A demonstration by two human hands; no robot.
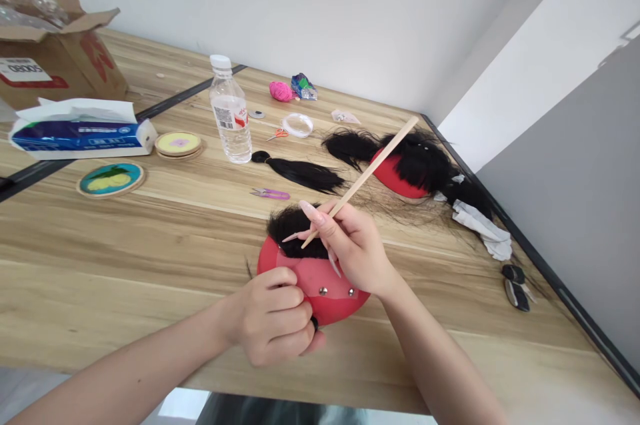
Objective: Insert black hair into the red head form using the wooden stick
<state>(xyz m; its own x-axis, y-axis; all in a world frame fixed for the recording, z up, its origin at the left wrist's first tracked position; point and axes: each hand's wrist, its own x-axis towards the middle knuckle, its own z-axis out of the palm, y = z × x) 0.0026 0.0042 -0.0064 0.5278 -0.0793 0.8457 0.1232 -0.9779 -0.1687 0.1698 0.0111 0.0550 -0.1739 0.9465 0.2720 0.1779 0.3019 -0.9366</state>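
A rounded red cushion (340, 310) lies near the table's front edge, with a paler mesh patch (305, 273) held on it by metal pins. Short black hair (290, 223) stands up along its far side. My right hand (357, 245) grips a thin wooden stick (375, 168) slantwise, its lower tip over the hair and mesh. At the cushion's near left, my left hand (275, 318) is closed in a fist. Black bits show at both ends of the fist, apparently a lock of hair; most of it is hidden by the fingers.
Beyond the cushion lie purple thread snips (273, 194), a tied black hair bundle (305, 173) and a water bottle (231, 115). Another red cushion (395, 175) bearing black hair sits at right. Tissues (80, 135), round hoops (111, 179) and a cardboard box (90, 65) are at left.
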